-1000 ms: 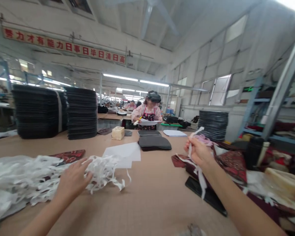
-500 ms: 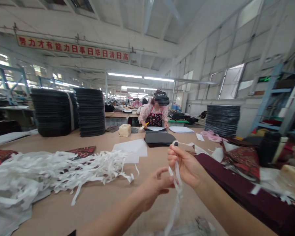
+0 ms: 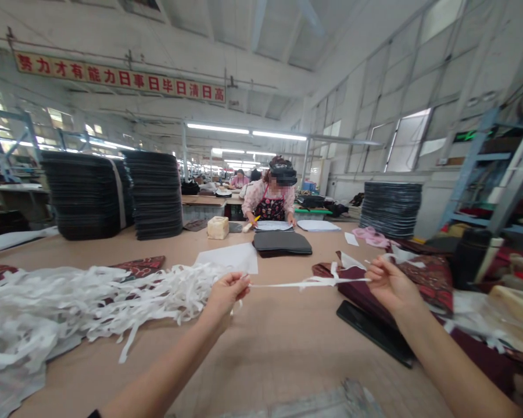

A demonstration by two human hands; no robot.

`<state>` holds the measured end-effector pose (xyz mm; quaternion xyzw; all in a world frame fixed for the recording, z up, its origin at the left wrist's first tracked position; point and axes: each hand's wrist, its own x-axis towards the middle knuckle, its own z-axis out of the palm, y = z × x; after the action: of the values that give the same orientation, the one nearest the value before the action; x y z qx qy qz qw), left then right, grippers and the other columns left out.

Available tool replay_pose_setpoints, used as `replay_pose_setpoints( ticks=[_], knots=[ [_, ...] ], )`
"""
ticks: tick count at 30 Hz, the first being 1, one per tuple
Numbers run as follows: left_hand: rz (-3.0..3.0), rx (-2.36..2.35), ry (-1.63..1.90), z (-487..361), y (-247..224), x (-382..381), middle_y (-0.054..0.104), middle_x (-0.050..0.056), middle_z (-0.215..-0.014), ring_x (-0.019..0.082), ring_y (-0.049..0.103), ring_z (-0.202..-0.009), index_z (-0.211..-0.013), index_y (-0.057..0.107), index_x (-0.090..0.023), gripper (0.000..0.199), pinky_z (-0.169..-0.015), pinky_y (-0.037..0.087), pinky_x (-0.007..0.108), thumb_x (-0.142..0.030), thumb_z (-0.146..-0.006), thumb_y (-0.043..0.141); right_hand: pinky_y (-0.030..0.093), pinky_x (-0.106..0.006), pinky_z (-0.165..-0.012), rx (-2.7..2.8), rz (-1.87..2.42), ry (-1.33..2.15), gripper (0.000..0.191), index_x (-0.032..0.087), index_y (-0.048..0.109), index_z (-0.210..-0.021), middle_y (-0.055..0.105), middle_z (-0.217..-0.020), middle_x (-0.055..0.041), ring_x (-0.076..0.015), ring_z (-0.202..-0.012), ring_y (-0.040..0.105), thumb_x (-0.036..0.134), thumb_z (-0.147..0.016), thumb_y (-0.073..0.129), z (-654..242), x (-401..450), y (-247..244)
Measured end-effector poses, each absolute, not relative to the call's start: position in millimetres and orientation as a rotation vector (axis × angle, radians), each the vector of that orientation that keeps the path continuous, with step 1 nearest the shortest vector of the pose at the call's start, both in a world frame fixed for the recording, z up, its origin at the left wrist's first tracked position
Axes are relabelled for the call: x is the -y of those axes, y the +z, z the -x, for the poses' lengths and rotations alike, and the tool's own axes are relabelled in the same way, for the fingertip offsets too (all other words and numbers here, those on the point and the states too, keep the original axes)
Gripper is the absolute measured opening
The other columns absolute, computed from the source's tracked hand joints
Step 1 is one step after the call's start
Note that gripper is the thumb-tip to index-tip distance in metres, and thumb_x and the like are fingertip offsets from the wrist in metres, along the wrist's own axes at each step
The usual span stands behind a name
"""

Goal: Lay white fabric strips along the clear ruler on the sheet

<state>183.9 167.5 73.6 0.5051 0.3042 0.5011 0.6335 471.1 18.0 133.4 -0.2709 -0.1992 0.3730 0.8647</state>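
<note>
A narrow white fabric strip [image 3: 287, 284] is stretched nearly level above the table between my two hands. My left hand [image 3: 230, 290] pinches one end, its thumb and fingers pressed together. At the other end my right hand [image 3: 387, 280] grips the strip with curled fingers. Toward the right, a looser piece of the strip sticks up from the taut length. Beside my left hand lies a large tangled heap of white strips [image 3: 91, 302]. Below my right hand, a dark phone-like flat object [image 3: 375, 332] rests against maroon fabric [image 3: 361, 290].
Tall stacks of dark panels [image 3: 157, 197] stand at the back left, another stack [image 3: 391, 209] at the back right. Opposite, a person [image 3: 270, 197] works over papers with a yellow tool. Dark grey panels [image 3: 282, 242] and a cream block [image 3: 218, 227] lie mid-table.
My hands, close together before, have moved apart to left and right. The strip that hung down between them is now pulled taut. The dark flat object has come into view.
</note>
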Motion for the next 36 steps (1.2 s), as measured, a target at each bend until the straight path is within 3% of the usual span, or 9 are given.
replay_pose_setpoints(
  ticks=[5, 8, 11, 14, 17, 21, 25, 29, 36],
  knots=[
    [-1.192, -0.732, 1.219, -188.1, 73.2, -184.0, 0.056, -0.005, -0.059, 0.006, 0.050, -0.049, -0.070, 0.057, -0.014, 0.044, -0.053, 0.045, 0.019, -0.041, -0.043, 0.079, 0.032, -0.010, -0.030, 0.408, 0.583, 0.763, 0.020, 0.017, 0.043, -0.067, 0.044, -0.054, 0.0075, -0.0022, -0.036, 0.037, 0.005, -0.077, 0.055, -477.7, -20.3, 133.0],
    [-1.259, -0.713, 1.202, -189.5, 74.2, -186.1, 0.056, -0.005, -0.063, 0.007, 0.052, -0.053, -0.069, 0.056, -0.016, 0.042, -0.057, 0.046, 0.020, -0.046, -0.048, 0.076, 0.037, -0.010, -0.035, 0.397, 0.565, 0.709, 0.021, 0.018, 0.042, -0.067, 0.043, -0.053, 0.0081, -0.0025, -0.038, 0.040, 0.006, -0.078, 0.055, -482.6, -21.6, 138.3],
    [-1.385, -0.682, 1.057, -186.9, 73.1, -179.8, 0.056, -0.005, -0.061, 0.008, 0.052, -0.054, -0.074, 0.060, -0.016, 0.037, -0.057, 0.044, 0.021, -0.044, -0.054, 0.073, 0.034, -0.008, -0.034, 0.377, 0.564, 0.708, 0.022, 0.018, 0.041, -0.066, 0.042, -0.051, 0.0085, -0.0016, -0.037, 0.038, 0.006, -0.081, 0.052, -485.1, -22.8, 141.1],
    [-1.537, -0.645, 0.746, -181.2, 70.9, -170.2, 0.059, -0.001, -0.055, 0.013, 0.054, -0.053, -0.071, 0.065, -0.012, 0.033, -0.056, 0.044, 0.025, -0.031, -0.047, 0.079, 0.032, -0.008, -0.032, 0.386, 0.566, 0.761, 0.022, 0.018, 0.041, -0.066, 0.042, -0.051, 0.0082, -0.0013, -0.036, 0.037, 0.007, -0.082, 0.051, -474.9, -27.6, 141.7],
    [-1.635, -0.588, 0.511, -179.3, 71.3, -162.1, 0.068, 0.008, -0.077, 0.024, 0.062, -0.077, -0.084, 0.069, -0.011, 0.045, -0.071, 0.047, 0.033, -0.021, -0.041, 0.082, 0.030, -0.008, -0.031, 0.420, 0.564, 0.847, 0.021, 0.018, 0.042, -0.067, 0.043, -0.052, 0.0074, -0.0017, -0.036, 0.036, 0.008, -0.082, 0.052, -450.7, -39.5, 143.0],
    [-1.677, -0.513, 0.499, -196.1, 72.9, -147.9, 0.057, 0.013, -0.119, 0.025, 0.050, -0.112, -0.112, 0.059, -0.016, 0.060, -0.091, 0.041, 0.035, -0.032, -0.056, 0.078, 0.028, -0.008, -0.030, 0.479, 0.559, 0.963, 0.019, 0.018, 0.043, -0.069, 0.046, -0.054, 0.0063, -0.0021, -0.036, 0.035, 0.009, -0.082, 0.054, -407.2, -60.7, 147.9],
    [-1.682, -0.473, 0.621, -227.9, 69.6, -127.3, 0.057, 0.015, -0.115, 0.020, 0.060, -0.092, -0.122, 0.048, -0.014, 0.070, -0.072, 0.049, 0.029, -0.040, -0.062, 0.072, 0.028, -0.009, -0.031, 0.549, 0.543, 1.040, 0.016, 0.017, 0.046, -0.071, 0.048, -0.057, 0.0052, -0.0025, -0.038, 0.036, 0.011, -0.082, 0.054, -368.9, -73.2, 156.2],
    [-1.704, -0.487, 0.749, -239.5, 71.8, -119.2, 0.061, 0.005, -0.070, 0.011, 0.055, -0.051, -0.089, 0.062, -0.009, 0.040, -0.046, 0.042, 0.021, -0.045, -0.071, 0.057, 0.026, -0.009, -0.030, 0.573, 0.541, 1.002, 0.014, 0.016, 0.047, -0.071, 0.048, -0.057, 0.0050, -0.0023, -0.038, 0.035, 0.012, -0.084, 0.052, -363.3, -78.6, 163.0],
    [-1.883, -0.486, 0.994, -191.1, 99.6, -123.1, 0.058, 0.001, -0.068, 0.011, 0.052, -0.055, -0.079, 0.063, -0.016, 0.021, -0.056, 0.041, 0.023, -0.034, -0.076, 0.054, 0.031, -0.012, -0.034, 0.408, 0.625, 0.750, 0.013, 0.015, 0.050, -0.075, 0.047, -0.060, 0.0061, -0.0033, -0.041, 0.039, 0.015, -0.088, 0.051, -430.8, -94.2, 151.0]
  ],
)
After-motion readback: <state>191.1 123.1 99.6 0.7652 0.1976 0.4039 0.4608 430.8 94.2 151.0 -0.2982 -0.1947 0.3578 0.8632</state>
